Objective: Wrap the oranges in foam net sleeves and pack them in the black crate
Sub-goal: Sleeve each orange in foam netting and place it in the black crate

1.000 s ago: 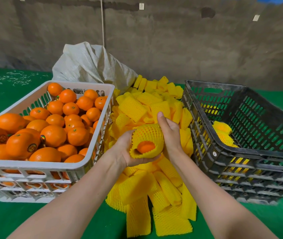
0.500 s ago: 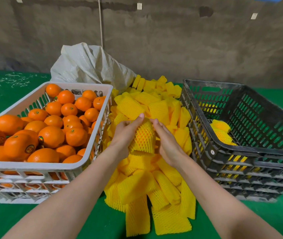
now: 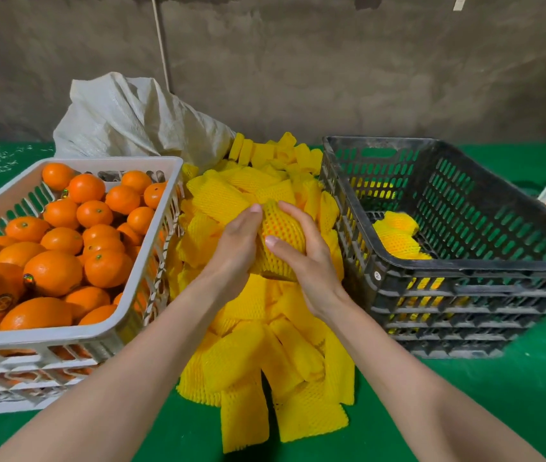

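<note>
Orange in foam net sleeve [image 3: 283, 235]: held above the sleeve pile [image 3: 265, 361], between white crate [image 3: 98, 335], left, and black crate [image 3: 464, 266], right. Left hand [image 3: 235, 248] cups its left side; right hand [image 3: 304, 261] wraps it, thumb across the front. Judged firm, moderately heavy; net soft, grippy, may slide, so hold round the middle. Long axis tilts near-low to far-high.

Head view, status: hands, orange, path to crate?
Both left hand and right hand grip one round orange sleeved in yellow foam net. Held above loose yellow sleeve pile, not yet in black plastic crate. Nothing between it and crate.
</note>
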